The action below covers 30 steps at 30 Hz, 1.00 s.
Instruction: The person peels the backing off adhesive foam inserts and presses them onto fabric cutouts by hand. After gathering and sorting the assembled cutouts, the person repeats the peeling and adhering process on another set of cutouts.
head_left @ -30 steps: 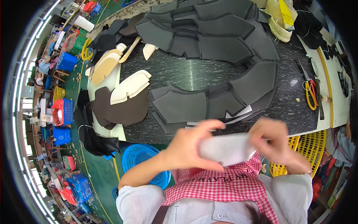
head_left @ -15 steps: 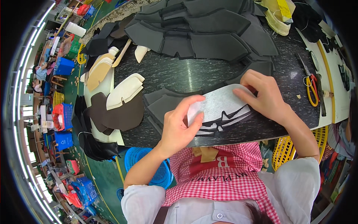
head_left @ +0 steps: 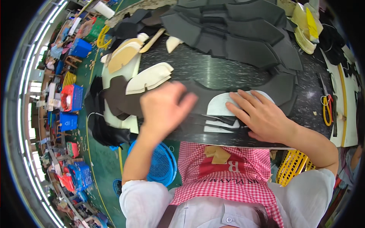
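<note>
Head view is showing the person's right hand (head_left: pixel 262 116) lying flat and open, fingers spread, pressing on a pale grey cut piece (head_left: pixel 222 106) at the near edge of the dark worktable (head_left: pixel 213 74). To its left, the left hand (head_left: pixel 163 108) is hovering blurred over dark grey pieces (head_left: pixel 197 98), fingers loosely curled and gripping nothing visible. Stacked grey foam sheets (head_left: pixel 235 34) are fanning across the far side, with scissors (head_left: pixel 326 108) lying at the right.

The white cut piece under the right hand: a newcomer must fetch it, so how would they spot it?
On the dark worktable, look at the near edge, below the fan of grey foam sheets. The white cut piece lies under the right hand, pale and rounded among dark pieces.
</note>
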### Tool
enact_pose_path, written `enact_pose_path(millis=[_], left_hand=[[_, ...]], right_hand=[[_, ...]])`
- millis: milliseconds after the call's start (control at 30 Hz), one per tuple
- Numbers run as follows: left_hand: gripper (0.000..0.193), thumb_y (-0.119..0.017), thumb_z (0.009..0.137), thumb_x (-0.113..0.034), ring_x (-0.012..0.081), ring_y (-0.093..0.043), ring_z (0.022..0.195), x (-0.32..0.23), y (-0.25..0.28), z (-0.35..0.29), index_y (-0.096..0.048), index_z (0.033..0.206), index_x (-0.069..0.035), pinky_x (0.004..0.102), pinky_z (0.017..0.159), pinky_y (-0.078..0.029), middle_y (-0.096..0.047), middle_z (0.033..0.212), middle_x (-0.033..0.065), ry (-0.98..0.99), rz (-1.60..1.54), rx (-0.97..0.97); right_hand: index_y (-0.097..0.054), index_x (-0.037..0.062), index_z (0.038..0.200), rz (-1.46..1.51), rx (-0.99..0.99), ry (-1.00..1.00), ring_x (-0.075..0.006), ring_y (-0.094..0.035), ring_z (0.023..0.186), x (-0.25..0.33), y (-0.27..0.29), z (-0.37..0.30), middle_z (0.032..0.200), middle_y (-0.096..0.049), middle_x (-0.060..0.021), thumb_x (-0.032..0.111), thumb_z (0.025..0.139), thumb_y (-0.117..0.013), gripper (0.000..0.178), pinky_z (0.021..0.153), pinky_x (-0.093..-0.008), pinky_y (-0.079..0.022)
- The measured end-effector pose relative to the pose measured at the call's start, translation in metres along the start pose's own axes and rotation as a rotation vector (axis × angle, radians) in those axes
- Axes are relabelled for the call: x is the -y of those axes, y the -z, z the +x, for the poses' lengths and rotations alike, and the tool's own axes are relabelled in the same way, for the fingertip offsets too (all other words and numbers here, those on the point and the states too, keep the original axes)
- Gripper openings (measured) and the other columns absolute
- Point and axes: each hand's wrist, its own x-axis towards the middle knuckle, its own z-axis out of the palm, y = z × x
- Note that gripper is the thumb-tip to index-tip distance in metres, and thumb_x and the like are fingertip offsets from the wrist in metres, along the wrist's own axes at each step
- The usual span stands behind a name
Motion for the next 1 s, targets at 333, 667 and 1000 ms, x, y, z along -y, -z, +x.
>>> enact_pose_path(millis=[333,667,1000], left_hand=[[0.032,-0.068,0.076,-0.014,0.0312,-0.059,0.098,0.115,-0.017,-0.009,-0.063,0.106,-0.003,0.0395,0.085,-0.048,-0.061,0.11,0.0126,-0.05,0.048,-0.108],[0.041,-0.056,0.075,0.005,0.0307,-0.06,0.102,0.098,-0.016,0.006,-0.063,0.112,-0.009,0.0388,0.088,-0.048,-0.062,0.114,0.0119,-0.03,0.046,-0.087],[0.031,-0.061,0.074,-0.004,0.0243,-0.062,0.099,0.062,-0.012,-0.005,-0.069,0.103,-0.014,0.0426,0.092,-0.043,-0.065,0.109,0.0058,-0.277,0.269,-0.56]], right_hand=[[-0.053,-0.0045,0.126,-0.249,-0.859,-0.629,-0.0324,-0.052,0.12,-0.059,0.029,-0.132,0.125,-0.056,-0.019,-0.019,0.066,-0.039,0.063,0.104,-0.0388,-0.037],[-0.048,0.006,0.133,-0.201,-0.735,-1.111,-0.0247,-0.041,0.129,-0.154,0.001,-0.243,0.135,-0.049,-0.0113,0.007,0.091,-0.05,0.042,0.108,-0.0341,-0.029],[-0.058,0.0047,0.106,-0.166,-0.587,-0.059,-0.0271,-0.044,0.125,-0.097,-0.037,0.128,0.126,-0.053,-0.0112,0.017,0.077,-0.067,0.033,0.107,-0.038,-0.035]])
